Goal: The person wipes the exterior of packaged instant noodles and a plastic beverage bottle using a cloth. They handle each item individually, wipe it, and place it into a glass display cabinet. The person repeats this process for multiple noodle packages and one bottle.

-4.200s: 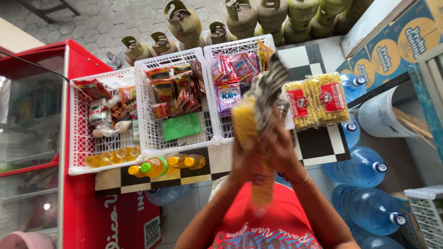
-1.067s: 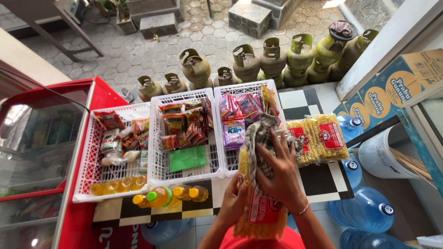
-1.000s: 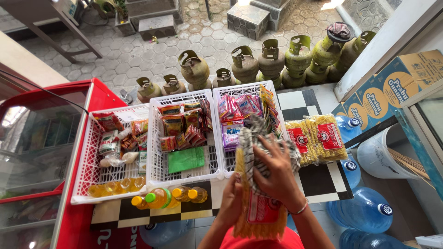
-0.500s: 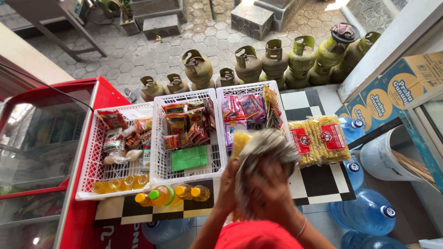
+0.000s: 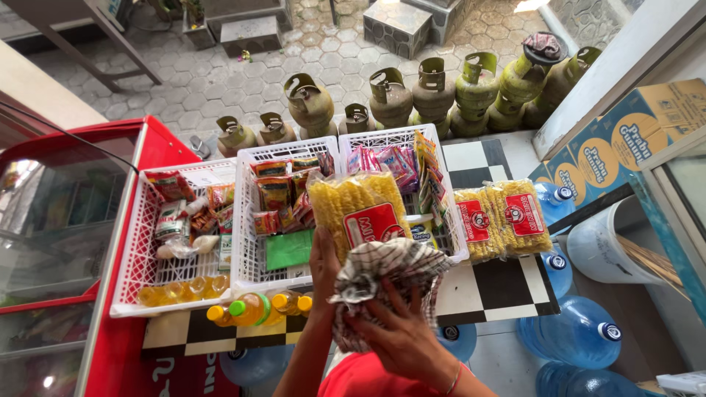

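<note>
A: What is the biggest thing here?

B: A red freezer (image 5: pixel 81 242) on the left. Next to it is a bench (image 5: pixel 500 287) with black and white squares.

A: What sits on the bench?

B: Three white baskets side by side. The left basket (image 5: pixel 136 272) has snack packs and small yellow bottles. The middle basket (image 5: pixel 250 257) has snack packs and a flat green pack. The right basket (image 5: pixel 448 220) has small bright packs. Two noodle packs (image 5: pixel 500 217) lie just beside the right basket.

A: And past the bench?

B: Green gas tanks (image 5: pixel 434 88) stand in a row on the stone floor. Blue water jugs (image 5: pixel 581 331) stand low down on the right, near a white bucket (image 5: pixel 603 250).

A: What do the hands hold?

B: The left hand (image 5: pixel 323 261) grips a noodle bag (image 5: pixel 360 209) from below. The bag is yellow with a red label. It is held up over the middle and right baskets.

A: And the other hand?

B: The right hand (image 5: pixel 401 338) has its fingers (image 5: pixel 382 301) closed on a checked cloth (image 5: pixel 382 268). The cloth is bunched up and presses on the bottom of the noodle bag.

A: Anything smaller?

B: A green-capped bottle (image 5: pixel 250 309) and some yellow bottles lie at the front edge of the bench, just left of the left hand.
</note>
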